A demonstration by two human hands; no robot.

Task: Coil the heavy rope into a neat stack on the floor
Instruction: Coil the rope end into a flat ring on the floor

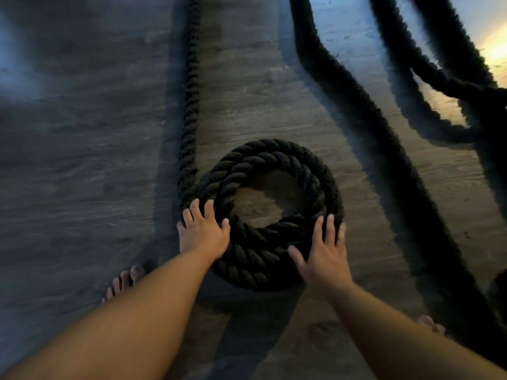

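Left hand (204, 233), right hand (323, 253) touch rope coil (274, 157).

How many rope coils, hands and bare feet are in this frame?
rope coil: 1
hands: 2, left hand and right hand, both flat on the rope coil
bare feet: 2, left foot and right foot
total: 5

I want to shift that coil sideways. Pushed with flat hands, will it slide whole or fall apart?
Probably heavy: the coil is thick twisted rope in several turns. It may slump rather than slide whole, since nothing visibly binds the turns. The loose length leading off across the floor would likely drag.
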